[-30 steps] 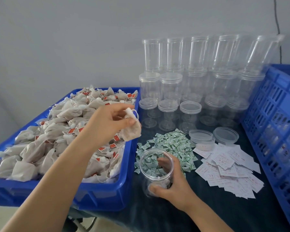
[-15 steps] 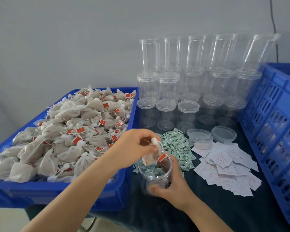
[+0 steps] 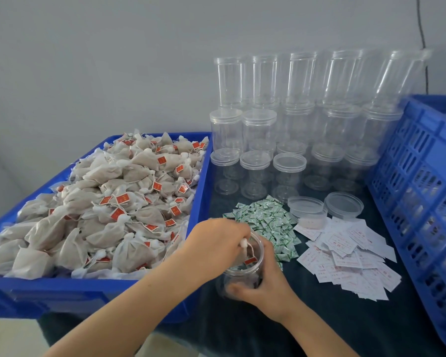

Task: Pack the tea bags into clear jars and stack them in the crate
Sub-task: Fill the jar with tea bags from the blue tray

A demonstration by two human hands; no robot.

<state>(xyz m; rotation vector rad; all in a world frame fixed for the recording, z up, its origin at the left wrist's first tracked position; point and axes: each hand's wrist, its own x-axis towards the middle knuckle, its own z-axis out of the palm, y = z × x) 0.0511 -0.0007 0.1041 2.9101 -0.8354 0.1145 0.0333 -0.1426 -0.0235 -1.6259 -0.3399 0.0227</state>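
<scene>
Since the earlier frame, left hand (image 3: pixel 218 244) has dropped from above the blue bin to the mouth of the open jar (image 3: pixel 242 269), bringing a tea bag (image 3: pixel 243 253) with it. Fingers pinch the bag at its knotted white top; bag hangs partly inside the jar, red tag showing through the clear wall. Right hand (image 3: pixel 264 284) wraps the jar from the right side, thumb across the near wall, holding it upright on the dark worktop (image 3: pixel 307 328).

Just left of the jar: blue bin (image 3: pixel 93 292) heaped with tea bags (image 3: pixel 108 202), many showing red tags. Just behind the jar: pile of small green-and-white sachets (image 3: pixel 264 222). Right of those: scatter of white paper slips (image 3: pixel 350 256) printed in red. Two loose clear lids (image 3: pixel 325 208) lie behind the slips, side by side.

Back of worktop, against the wall: empty clear jars (image 3: pixel 294 130) stacked in tiers, lower ones lidded, top row uncapped. Far right: blue slatted crate (image 3: pixel 422 189), its contents not readable through the wall.
</scene>
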